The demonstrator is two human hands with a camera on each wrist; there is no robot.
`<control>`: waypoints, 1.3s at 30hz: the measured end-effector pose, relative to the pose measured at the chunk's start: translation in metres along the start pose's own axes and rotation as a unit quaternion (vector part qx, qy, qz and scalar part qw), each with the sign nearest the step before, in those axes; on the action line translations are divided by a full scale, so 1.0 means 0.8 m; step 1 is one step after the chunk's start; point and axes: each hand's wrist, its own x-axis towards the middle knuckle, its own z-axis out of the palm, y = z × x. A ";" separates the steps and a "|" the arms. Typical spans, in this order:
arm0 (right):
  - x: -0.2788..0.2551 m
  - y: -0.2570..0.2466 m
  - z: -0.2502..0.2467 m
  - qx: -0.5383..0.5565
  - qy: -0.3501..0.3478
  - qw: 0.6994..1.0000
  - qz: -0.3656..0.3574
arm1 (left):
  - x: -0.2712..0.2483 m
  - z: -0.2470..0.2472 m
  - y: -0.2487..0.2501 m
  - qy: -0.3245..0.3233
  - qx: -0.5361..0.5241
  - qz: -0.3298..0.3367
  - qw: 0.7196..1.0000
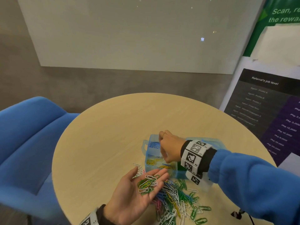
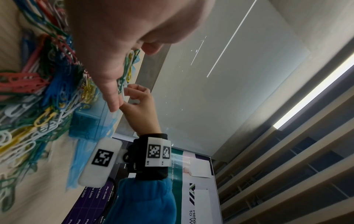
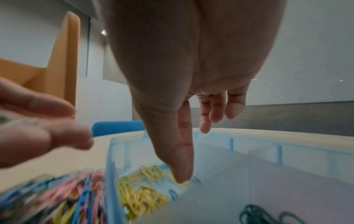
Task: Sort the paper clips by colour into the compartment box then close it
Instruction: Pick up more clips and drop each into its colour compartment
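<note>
My left hand (image 1: 129,198) lies palm up, fingers straight, just left of the box, carrying a small heap of green, white and yellow paper clips (image 1: 146,184). The pale blue compartment box (image 1: 146,166) stands open on the table; blue clips (image 1: 153,145), yellow clips (image 3: 141,192) and green clips (image 3: 254,215) lie in separate compartments. My right hand (image 1: 168,146) hovers over the box with thumb and forefinger (image 3: 182,151) pressed together pointing down, a pale clip at their tips. A mixed pile of clips (image 1: 175,200) lies in front of the box.
The round wooden table (image 1: 105,135) has bare surface to the left and behind the box. The box's open lid (image 1: 211,142) lies to the right behind my wrist. A blue chair (image 1: 29,135) stands at the left, a poster stand (image 1: 267,103) at the right.
</note>
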 end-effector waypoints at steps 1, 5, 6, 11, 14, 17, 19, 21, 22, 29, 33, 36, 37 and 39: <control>-0.001 0.000 -0.004 0.012 0.003 1.000 -0.001 | -0.001 0.000 0.001 -0.001 0.000 0.000 1.000; 0.004 -0.008 0.003 -0.031 -0.024 0.999 -0.003 | -0.003 0.001 0.001 -0.002 0.001 0.002 1.000; 0.007 -0.009 0.007 -0.043 -0.028 0.999 -0.002 | -0.004 0.001 0.001 -0.004 0.004 0.002 1.000; 0.012 -0.010 0.016 -0.022 -0.063 0.998 0.002 | -0.011 -0.007 0.006 -0.004 -0.005 0.020 1.000; 0.002 -0.012 0.018 -0.020 -0.069 0.997 -0.007 | -0.019 -0.010 0.012 -0.007 -0.009 0.039 0.999; -0.011 -0.013 0.018 -0.003 -0.074 0.997 -0.021 | -0.026 -0.011 0.016 -0.011 -0.015 0.054 0.998; -0.019 -0.014 0.017 0.012 -0.076 0.996 -0.033 | -0.027 -0.010 0.016 -0.010 -0.016 0.057 0.998; -0.026 -0.014 0.017 0.035 -0.086 0.995 -0.044 | -0.027 -0.010 0.015 -0.009 -0.016 0.058 0.998; -0.028 -0.014 0.017 0.061 -0.090 0.993 -0.044 | -0.027 -0.010 0.014 -0.010 -0.015 0.057 0.998; -0.042 0.010 -0.015 0.218 -0.057 0.974 -0.027 | -0.027 -0.007 0.009 -0.010 -0.013 0.046 0.999; -0.039 0.017 -0.034 0.291 0.060 0.955 0.012 | -0.024 -0.003 0.006 -0.006 -0.012 0.038 0.999; -0.040 0.020 -0.034 0.291 0.082 0.952 0.037 | -0.021 0.000 0.001 -0.006 -0.011 0.036 0.999; -0.044 0.021 -0.033 0.268 0.085 0.958 0.048 | -0.020 0.001 -0.001 -0.008 -0.016 0.038 0.999; -0.061 0.019 -0.033 0.237 0.120 0.962 0.060 | -0.020 0.001 -0.003 -0.015 -0.023 0.042 0.999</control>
